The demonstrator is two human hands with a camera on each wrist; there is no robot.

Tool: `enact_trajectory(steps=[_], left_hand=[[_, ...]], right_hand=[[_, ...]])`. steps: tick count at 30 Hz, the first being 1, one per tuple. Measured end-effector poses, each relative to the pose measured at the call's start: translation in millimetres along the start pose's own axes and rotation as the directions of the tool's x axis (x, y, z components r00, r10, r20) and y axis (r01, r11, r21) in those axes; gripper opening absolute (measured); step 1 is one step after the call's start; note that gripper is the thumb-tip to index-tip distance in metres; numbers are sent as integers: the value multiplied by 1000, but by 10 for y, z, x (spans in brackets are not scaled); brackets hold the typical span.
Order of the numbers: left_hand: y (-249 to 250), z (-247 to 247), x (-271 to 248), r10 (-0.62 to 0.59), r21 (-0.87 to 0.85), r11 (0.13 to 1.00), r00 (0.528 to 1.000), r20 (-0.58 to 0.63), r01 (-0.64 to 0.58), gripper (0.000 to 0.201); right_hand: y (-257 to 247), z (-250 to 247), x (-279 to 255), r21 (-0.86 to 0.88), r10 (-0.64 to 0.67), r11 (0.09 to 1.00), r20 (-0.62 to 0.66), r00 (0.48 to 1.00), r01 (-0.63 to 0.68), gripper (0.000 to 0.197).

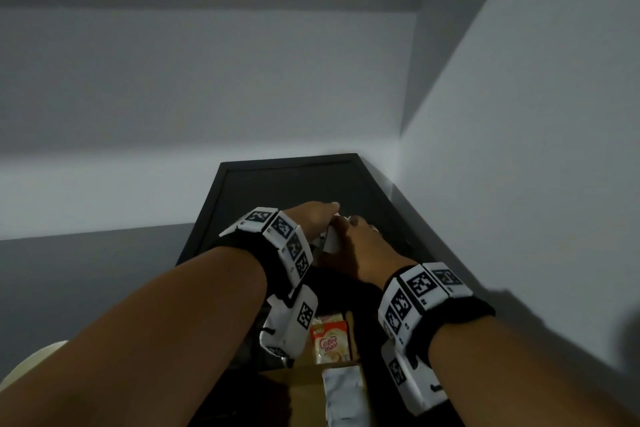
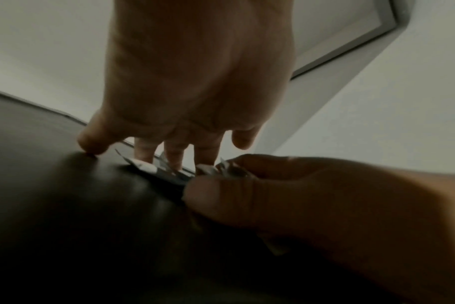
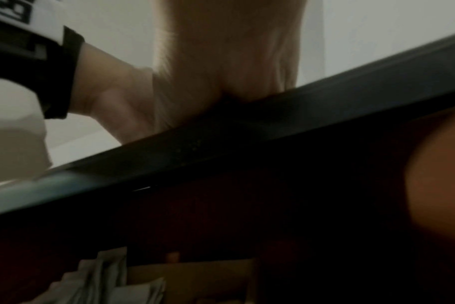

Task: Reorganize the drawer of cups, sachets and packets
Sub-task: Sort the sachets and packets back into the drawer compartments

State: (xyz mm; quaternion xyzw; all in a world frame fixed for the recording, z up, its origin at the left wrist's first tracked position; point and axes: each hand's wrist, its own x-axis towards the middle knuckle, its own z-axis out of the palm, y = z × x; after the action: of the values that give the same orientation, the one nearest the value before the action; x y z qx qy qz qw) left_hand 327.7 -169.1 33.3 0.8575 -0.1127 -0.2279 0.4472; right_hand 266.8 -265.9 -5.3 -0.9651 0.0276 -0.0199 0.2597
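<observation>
On the black cabinet top my two hands meet over a small bunch of white and silver sachets. My left hand reaches down with straight fingers whose tips touch the sachets on the dark surface. My right hand comes in from the right. Its thumb and curled fingers pinch the crumpled sachet ends. Below my wrists the open drawer shows a red and cream Coffee mate sachet and a white packet.
A brown cardboard box sits in the drawer beside the packets. White walls close in behind and to the right of the cabinet. The right wrist view looks up past the cabinet's black edge, with packets below it.
</observation>
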Motion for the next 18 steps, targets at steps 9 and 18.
enact_trajectory(steps=[9,18], left_hand=[[-173,-61,-327,53,-164,984,996,-68,-64,40],[-282,-130,-720,35,-285,953,972,-232,-102,35]], right_hand=[[-94,90,-26,41,-81,995,-179,981,89,44],[77,-101,-67,364,76,923,-494,866,126,23]])
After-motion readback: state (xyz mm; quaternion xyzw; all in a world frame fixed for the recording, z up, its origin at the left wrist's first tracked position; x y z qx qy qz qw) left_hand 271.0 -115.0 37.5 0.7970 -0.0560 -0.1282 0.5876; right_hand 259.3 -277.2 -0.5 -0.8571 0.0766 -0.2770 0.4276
